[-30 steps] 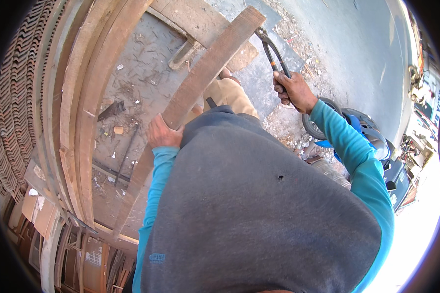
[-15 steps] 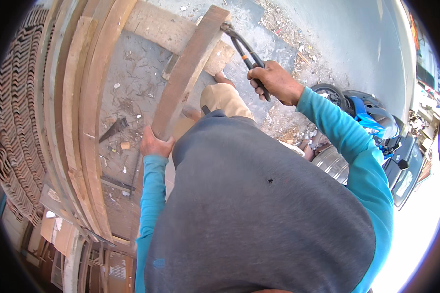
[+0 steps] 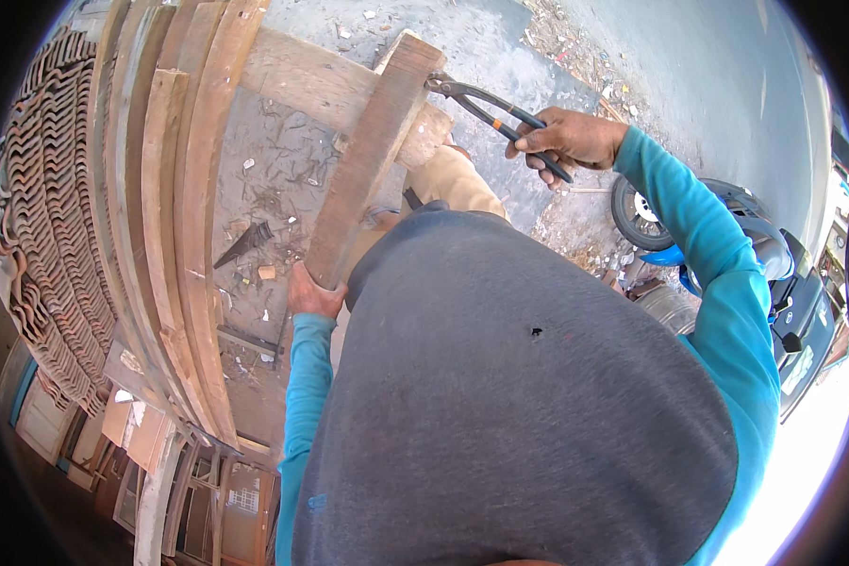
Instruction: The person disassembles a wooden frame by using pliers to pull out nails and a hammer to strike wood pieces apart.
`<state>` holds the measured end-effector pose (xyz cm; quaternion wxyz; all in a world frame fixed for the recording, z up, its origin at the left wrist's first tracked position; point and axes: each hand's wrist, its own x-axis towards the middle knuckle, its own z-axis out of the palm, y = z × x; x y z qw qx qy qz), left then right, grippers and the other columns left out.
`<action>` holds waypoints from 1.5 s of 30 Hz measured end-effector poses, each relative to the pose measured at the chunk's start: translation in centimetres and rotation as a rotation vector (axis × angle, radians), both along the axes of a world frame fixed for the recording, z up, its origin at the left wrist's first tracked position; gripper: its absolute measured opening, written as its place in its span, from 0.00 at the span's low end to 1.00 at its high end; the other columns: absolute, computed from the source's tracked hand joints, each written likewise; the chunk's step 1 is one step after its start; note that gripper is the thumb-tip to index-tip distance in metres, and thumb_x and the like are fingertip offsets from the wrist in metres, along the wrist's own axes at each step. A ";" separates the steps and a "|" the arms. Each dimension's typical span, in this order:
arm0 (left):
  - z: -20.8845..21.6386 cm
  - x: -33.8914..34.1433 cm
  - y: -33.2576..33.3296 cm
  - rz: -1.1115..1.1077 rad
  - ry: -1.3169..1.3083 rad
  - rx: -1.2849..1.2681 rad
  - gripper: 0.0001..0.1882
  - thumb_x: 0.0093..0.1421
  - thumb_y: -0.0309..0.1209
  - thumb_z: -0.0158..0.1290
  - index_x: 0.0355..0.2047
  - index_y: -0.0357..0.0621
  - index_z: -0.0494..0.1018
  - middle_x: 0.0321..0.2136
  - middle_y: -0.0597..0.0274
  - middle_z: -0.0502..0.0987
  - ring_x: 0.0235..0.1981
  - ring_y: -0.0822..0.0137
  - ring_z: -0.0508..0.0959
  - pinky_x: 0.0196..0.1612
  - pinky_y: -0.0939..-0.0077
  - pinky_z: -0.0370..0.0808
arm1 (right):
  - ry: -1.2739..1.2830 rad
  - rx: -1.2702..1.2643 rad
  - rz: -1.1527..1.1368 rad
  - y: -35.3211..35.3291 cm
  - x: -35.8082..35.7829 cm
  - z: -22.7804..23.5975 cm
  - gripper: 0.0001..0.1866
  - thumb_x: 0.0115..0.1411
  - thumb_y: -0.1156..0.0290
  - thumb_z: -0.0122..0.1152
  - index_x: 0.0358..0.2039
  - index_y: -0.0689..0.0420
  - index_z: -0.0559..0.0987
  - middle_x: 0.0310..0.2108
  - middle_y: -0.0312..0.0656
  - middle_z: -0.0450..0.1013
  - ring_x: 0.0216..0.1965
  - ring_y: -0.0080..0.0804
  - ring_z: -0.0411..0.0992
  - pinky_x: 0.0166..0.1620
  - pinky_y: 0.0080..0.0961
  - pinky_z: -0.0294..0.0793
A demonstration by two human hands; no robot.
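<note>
My left hand [image 3: 315, 291] is closed round the near end of a short wooden beam [image 3: 373, 160]. The beam slants away from me, its far end lying over a wide plank [image 3: 307, 77]. In my right hand [image 3: 575, 140] are the dark handles of long pincers [image 3: 498, 115] with orange bands. The pincers' jaws meet the right edge of the beam near its far end. Whether a nail sits between the jaws is too small to tell.
Several long boards [image 3: 193, 226] lean along the left, with stacked clay roof tiles [image 3: 52, 226] beyond them. A handsaw-like dark piece [image 3: 242, 243] and wood scraps lie on the dirty floor. A blue motorcycle [image 3: 665, 257] stands at the right, near a metal drum [image 3: 668, 307].
My right hand has swung outward to the right, tilting the pincers' handles lower and flatter while the jaws stay at the beam's edge. The whole view has shifted slightly. My left hand keeps its hold.
</note>
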<state>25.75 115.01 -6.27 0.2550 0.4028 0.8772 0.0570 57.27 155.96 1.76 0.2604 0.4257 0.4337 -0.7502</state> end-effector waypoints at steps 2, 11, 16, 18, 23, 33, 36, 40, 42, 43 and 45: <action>0.6 -0.1 0.4 0.015 -0.043 -0.039 0.32 0.40 0.37 0.69 0.42 0.39 0.66 0.36 0.42 0.75 0.39 0.37 0.77 0.42 0.46 0.74 | 0.034 -0.102 -0.074 -0.9 0.0 -0.3 0.15 0.66 0.65 0.54 0.42 0.66 0.77 0.23 0.34 0.68 0.23 0.24 0.71 0.27 0.26 0.77; 1.1 -1.1 0.9 0.094 -0.162 -0.030 0.34 0.38 0.37 0.71 0.43 0.40 0.67 0.34 0.44 0.76 0.38 0.38 0.77 0.41 0.47 0.74 | -0.054 -0.220 -0.462 -7.7 -4.2 1.7 0.16 0.68 0.62 0.56 0.23 0.47 0.65 0.17 0.23 0.54 0.15 0.15 0.50 0.17 0.18 0.50; -3.2 0.2 -5.2 -0.118 0.082 -0.155 0.16 0.54 0.34 0.59 0.42 0.46 0.71 0.35 0.55 0.76 0.37 0.51 0.79 0.38 0.56 0.74 | -0.111 0.325 -0.487 -19.8 -13.4 0.3 0.15 0.66 0.58 0.56 0.34 0.58 0.74 0.23 0.34 0.69 0.24 0.23 0.68 0.30 0.26 0.69; -5.6 -0.8 -5.0 -0.186 0.153 -0.214 0.10 0.61 0.33 0.54 0.42 0.48 0.72 0.35 0.59 0.76 0.37 0.56 0.79 0.37 0.60 0.74 | 0.096 0.555 -0.356 -19.3 -15.8 1.2 0.19 0.65 0.55 0.56 0.39 0.61 0.76 0.25 0.38 0.73 0.28 0.28 0.71 0.36 0.31 0.73; -4.3 -2.2 -2.2 -0.111 -0.011 -0.215 0.17 0.57 0.43 0.59 0.40 0.47 0.71 0.30 0.60 0.75 0.32 0.56 0.78 0.32 0.58 0.74 | -0.022 0.213 -0.233 -15.1 -15.6 5.0 0.23 0.66 0.58 0.50 0.52 0.62 0.72 0.25 0.34 0.67 0.25 0.24 0.67 0.32 0.26 0.72; -5.3 -3.7 -4.9 -0.113 -0.070 -0.001 0.23 0.58 0.51 0.59 0.39 0.45 0.70 0.29 0.54 0.75 0.32 0.48 0.78 0.31 0.53 0.74 | -0.135 0.169 -0.363 -8.1 -8.6 5.5 0.34 0.60 0.72 0.46 0.68 0.66 0.61 0.46 0.53 0.78 0.43 0.39 0.81 0.49 0.33 0.82; -4.9 -3.7 -4.8 -0.120 -0.038 0.060 0.25 0.56 0.52 0.61 0.40 0.45 0.70 0.30 0.52 0.75 0.33 0.47 0.78 0.32 0.52 0.74 | -0.102 0.083 -0.307 -6.6 -7.1 4.9 0.35 0.58 0.72 0.43 0.68 0.67 0.61 0.49 0.56 0.77 0.46 0.44 0.80 0.54 0.37 0.82; -4.0 -3.8 -3.5 -0.100 -0.077 -0.019 0.29 0.52 0.53 0.64 0.41 0.43 0.70 0.31 0.51 0.76 0.34 0.45 0.78 0.33 0.50 0.74 | -0.105 0.032 -0.210 -5.2 -6.2 5.2 0.36 0.56 0.72 0.45 0.67 0.67 0.64 0.49 0.54 0.78 0.46 0.43 0.81 0.53 0.36 0.82; -3.0 -4.0 -2.8 -0.030 -0.157 -0.063 0.32 0.48 0.52 0.67 0.43 0.42 0.70 0.33 0.49 0.77 0.36 0.43 0.78 0.35 0.49 0.74 | -0.078 0.054 -0.212 -5.0 -5.8 4.4 0.36 0.55 0.71 0.45 0.67 0.67 0.64 0.49 0.54 0.78 0.46 0.43 0.80 0.53 0.36 0.81; -2.6 -3.9 -2.4 -0.030 -0.152 -0.065 0.32 0.48 0.52 0.67 0.43 0.42 0.70 0.33 0.49 0.77 0.36 0.43 0.78 0.35 0.49 0.74 | -0.073 0.052 -0.212 -4.6 -5.7 4.2 0.36 0.55 0.71 0.45 0.67 0.67 0.64 0.49 0.54 0.78 0.46 0.43 0.80 0.53 0.36 0.81; -1.9 -3.8 -2.3 -0.038 -0.172 -0.020 0.34 0.46 0.51 0.69 0.44 0.41 0.70 0.34 0.46 0.77 0.37 0.42 0.78 0.37 0.49 0.74 | -0.048 0.005 -0.210 -3.7 -5.5 3.6 0.38 0.53 0.72 0.50 0.67 0.70 0.62 0.48 0.58 0.78 0.45 0.44 0.82 0.52 0.36 0.82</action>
